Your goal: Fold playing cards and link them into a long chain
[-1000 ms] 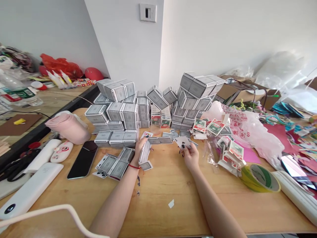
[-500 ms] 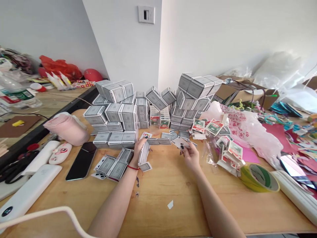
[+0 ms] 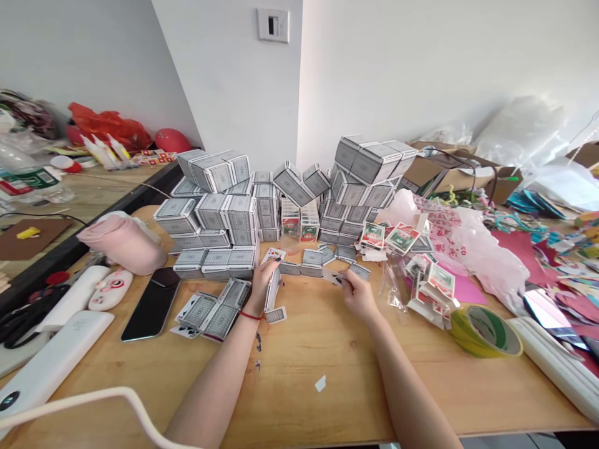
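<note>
My left hand (image 3: 262, 285) is closed around a bent row of joined playing cards (image 3: 272, 289), with the thumb at its top edge. More cards of that row (image 3: 299, 269) stretch to the right, their patterned backs facing me. Between thumb and fingers, my right hand (image 3: 359, 295) pinches a single playing card (image 3: 332, 276) by its right end, close to the row's right end. Whether the two touch I cannot tell. Beyond the hands, grey blocks built of folded cards (image 3: 229, 215) stand stacked, with a second stack (image 3: 362, 181) to the right.
Loose card pieces (image 3: 218, 308) lie left of my left arm, beside a black phone (image 3: 152, 305). At the right are opened card boxes (image 3: 437, 284), a roll of yellow tape (image 3: 486, 330) and a plastic bag (image 3: 482, 243). A white cable (image 3: 126, 394) crosses the lower left.
My right hand has turned and tilted its card, now seen more edge-on near the row's right end. The left hand keeps its hold. The whole view has shifted slightly.
</note>
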`<state>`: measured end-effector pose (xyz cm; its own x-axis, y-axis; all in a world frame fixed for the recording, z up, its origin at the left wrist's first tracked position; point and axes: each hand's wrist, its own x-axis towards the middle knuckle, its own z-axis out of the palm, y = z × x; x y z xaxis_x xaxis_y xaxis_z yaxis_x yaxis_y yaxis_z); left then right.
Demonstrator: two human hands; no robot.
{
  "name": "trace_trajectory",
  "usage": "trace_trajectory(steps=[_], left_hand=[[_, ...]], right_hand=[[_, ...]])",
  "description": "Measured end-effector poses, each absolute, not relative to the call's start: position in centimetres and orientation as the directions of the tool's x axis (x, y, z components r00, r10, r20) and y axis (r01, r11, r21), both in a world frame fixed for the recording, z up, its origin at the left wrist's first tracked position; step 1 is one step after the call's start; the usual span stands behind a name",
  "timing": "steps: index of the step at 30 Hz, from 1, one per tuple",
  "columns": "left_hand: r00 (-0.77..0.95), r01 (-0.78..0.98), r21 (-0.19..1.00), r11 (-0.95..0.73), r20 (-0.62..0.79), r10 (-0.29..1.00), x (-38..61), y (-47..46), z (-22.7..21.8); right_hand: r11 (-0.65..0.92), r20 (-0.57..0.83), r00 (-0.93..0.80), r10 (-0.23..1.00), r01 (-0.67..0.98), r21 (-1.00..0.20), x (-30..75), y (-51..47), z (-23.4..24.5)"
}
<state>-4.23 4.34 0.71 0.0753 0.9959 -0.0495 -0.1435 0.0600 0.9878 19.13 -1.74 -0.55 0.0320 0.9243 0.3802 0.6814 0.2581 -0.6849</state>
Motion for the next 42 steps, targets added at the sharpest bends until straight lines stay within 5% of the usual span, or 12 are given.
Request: trace_trajectory(steps=[23, 42], left_hand=[[0.055, -0.13, 0.983, 0.133, -0.126, 0.99, -3.6, 4.7, 0.6], [0.112, -0.156, 0.986, 0.065, -0.048, 0.993, -3.7, 4.8, -0.4]], right_hand=[[0.154, 0.176, -0.059, 0.983, 0.789, -0.595, 20.8, -1.8, -0.5], [0.097, 0.109, -0.048, 0.993, 0.861, -0.5, 20.7, -1.7, -0.4]])
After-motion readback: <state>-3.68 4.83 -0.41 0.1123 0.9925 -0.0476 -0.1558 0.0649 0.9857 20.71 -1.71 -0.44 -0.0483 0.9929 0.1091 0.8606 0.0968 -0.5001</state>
